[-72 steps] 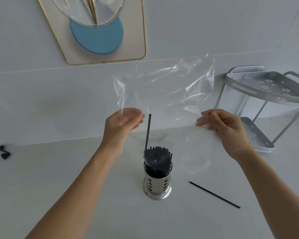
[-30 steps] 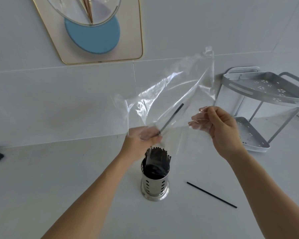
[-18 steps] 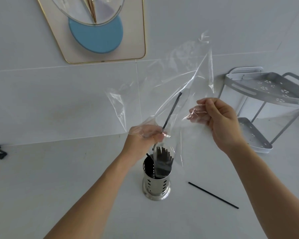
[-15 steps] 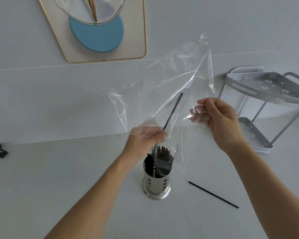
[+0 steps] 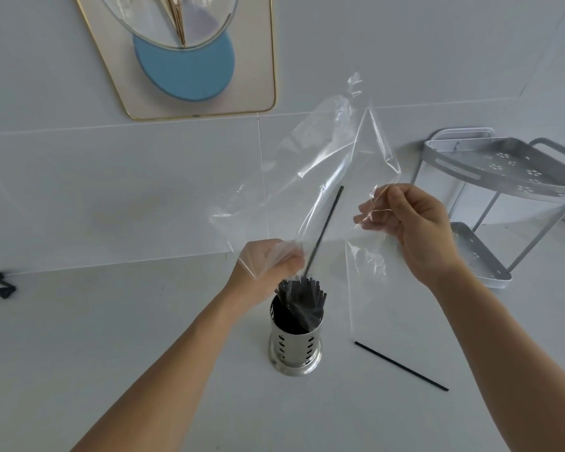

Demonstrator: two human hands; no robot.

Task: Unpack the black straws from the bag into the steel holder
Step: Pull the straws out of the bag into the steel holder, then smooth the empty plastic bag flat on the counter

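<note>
A perforated steel holder [image 5: 295, 349] stands on the white counter, filled with a bunch of black straws [image 5: 302, 296]. Above it I hold a clear plastic bag [image 5: 333, 164] upside down between both hands. My left hand [image 5: 269, 261] sits inside the bag's mouth just over the holder and pinches the low end of a single black straw [image 5: 325, 228] that slants up to the right inside the bag. My right hand [image 5: 411, 223] grips the bag's right edge. Another black straw [image 5: 402, 367] lies loose on the counter right of the holder.
A grey two-tier corner rack [image 5: 503, 177] stands at the right against the wall. A small black object [image 5: 2, 285] lies at the far left of the counter. A gold-framed panel with a blue disc [image 5: 183, 60] hangs on the wall.
My left hand went from the bag's left edge into its mouth and took the single straw. That straw tilted from upright to slanting right, and the bag rose and bunched.
</note>
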